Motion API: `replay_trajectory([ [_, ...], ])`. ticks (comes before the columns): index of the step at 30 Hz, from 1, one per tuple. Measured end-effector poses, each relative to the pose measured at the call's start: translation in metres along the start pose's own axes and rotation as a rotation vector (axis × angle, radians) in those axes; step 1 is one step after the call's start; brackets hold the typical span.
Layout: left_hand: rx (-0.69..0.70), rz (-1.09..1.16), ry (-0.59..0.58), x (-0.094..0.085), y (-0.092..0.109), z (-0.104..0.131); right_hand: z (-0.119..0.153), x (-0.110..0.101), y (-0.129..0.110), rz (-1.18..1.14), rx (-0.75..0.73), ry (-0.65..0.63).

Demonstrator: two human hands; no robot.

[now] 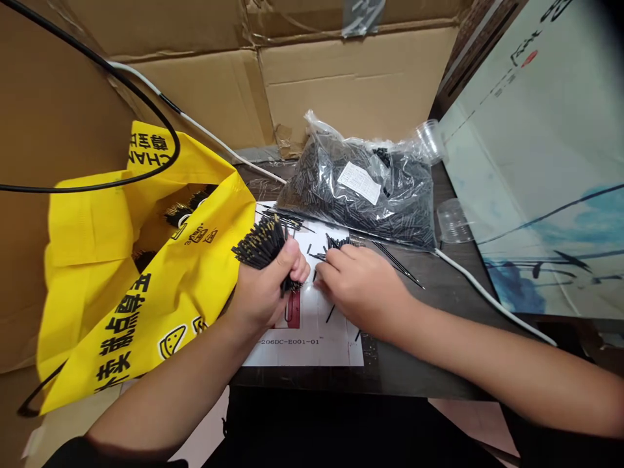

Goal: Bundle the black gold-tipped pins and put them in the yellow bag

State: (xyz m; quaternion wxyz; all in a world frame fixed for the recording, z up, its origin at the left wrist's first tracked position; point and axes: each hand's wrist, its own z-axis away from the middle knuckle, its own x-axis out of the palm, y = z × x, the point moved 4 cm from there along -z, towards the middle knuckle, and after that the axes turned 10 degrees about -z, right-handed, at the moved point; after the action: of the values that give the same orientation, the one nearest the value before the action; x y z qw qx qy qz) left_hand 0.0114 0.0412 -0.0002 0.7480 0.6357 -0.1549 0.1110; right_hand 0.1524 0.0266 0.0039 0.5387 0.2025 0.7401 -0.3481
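Observation:
My left hand (268, 279) is wrapped round a thick bundle of thin black sticks (260, 242) with gold-coloured tips, which fan out at the upper left. Just to its right, my right hand (353, 279) has its fingers bent together over the white printed sheet (302, 354), near small black pieces (338, 242); what its fingertips hold is too small to make out. More thin black sticks (397, 263) lie on the dark table to the right. Behind my hands lies a clear plastic bag (316, 188) full of short black tubes, with a white label.
A yellow bag (209, 260) with bundles inside stands open at the left. Clear plastic cups (455, 221) are at the right of the plastic bag. Cardboard (351, 84) walls the back, a white cable (492, 299) crosses the table, and a printed panel (546, 143) stands right.

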Motion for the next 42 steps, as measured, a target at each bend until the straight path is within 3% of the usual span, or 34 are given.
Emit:
replay_trajectory([
  [3, 0.029, -0.032, -0.11, 0.002, -0.002, 0.007, -0.016, 0.012, -0.004, 0.0, 0.009, -0.011],
  [7, 0.025, -0.155, -0.259, -0.001, -0.006, 0.014, -0.017, 0.018, -0.001, -0.046, 0.016, 0.005],
  [12, 0.021, -0.166, -0.299, -0.001, -0.006, 0.019, -0.013, 0.017, 0.002, -0.126, 0.037, 0.021],
  [14, 0.045, -0.12, -0.345, 0.001, -0.003, 0.02, -0.014, 0.007, 0.005, -0.246, 0.054, 0.045],
  [16, 0.049, -0.071, -0.401, 0.004, -0.001, 0.021, -0.016, -0.011, 0.011, -0.509, 0.101, 0.095],
  [20, -0.03, 0.039, -0.52, 0.011, 0.001, 0.022, -0.015, -0.054, 0.027, -0.997, 0.305, 0.233],
  [22, -0.079, 0.084, -0.574, 0.014, 0.001, 0.022, -0.013, -0.068, 0.027, -1.074, 0.297, 0.236],
  [25, -0.128, 0.129, -0.625, 0.016, 0.0, 0.022, -0.011, -0.073, 0.024, -1.127, 0.288, 0.191],
  [42, -0.254, 0.234, -0.635, 0.015, -0.004, 0.019, -0.01, -0.065, 0.03, -1.149, 0.329, 0.145],
])
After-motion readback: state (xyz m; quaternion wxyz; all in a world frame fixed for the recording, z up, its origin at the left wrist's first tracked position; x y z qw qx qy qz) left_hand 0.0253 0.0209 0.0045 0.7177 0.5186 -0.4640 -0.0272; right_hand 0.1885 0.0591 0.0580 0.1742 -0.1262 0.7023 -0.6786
